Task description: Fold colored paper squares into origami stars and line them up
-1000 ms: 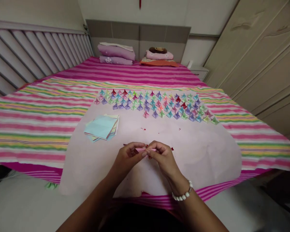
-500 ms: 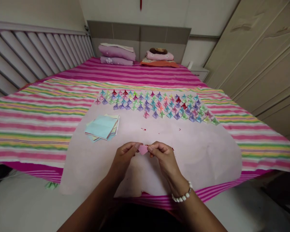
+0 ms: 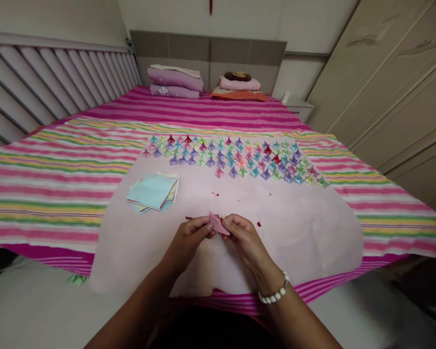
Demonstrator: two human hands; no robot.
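My left hand [image 3: 192, 237] and my right hand [image 3: 243, 237] meet over a pale pink sheet [image 3: 305, 228] spread on the bed. Both pinch a small folded pink paper piece [image 3: 216, 224] between fingertips, its point tilted up. A white bead bracelet [image 3: 274, 294] circles my right wrist. A stack of square coloured papers [image 3: 153, 192], light blue on top, lies to the left beyond my hands. Rows of several small folded paper shapes [image 3: 236, 157] in many colours stand farther back on the sheet.
The bed has a pink, yellow and green striped cover [image 3: 51, 174]. Folded bedding [image 3: 175, 80] and pillows [image 3: 240, 87] sit at the headboard. A slatted rail [image 3: 51, 82] runs along the left, wardrobe doors [image 3: 396, 87] on the right. Tiny red scraps [image 3: 258, 224] dot the sheet.
The pink paper has gone from a flat strip held between both hands to a small pointed fold turned upward. My hands have stayed in the same spot.
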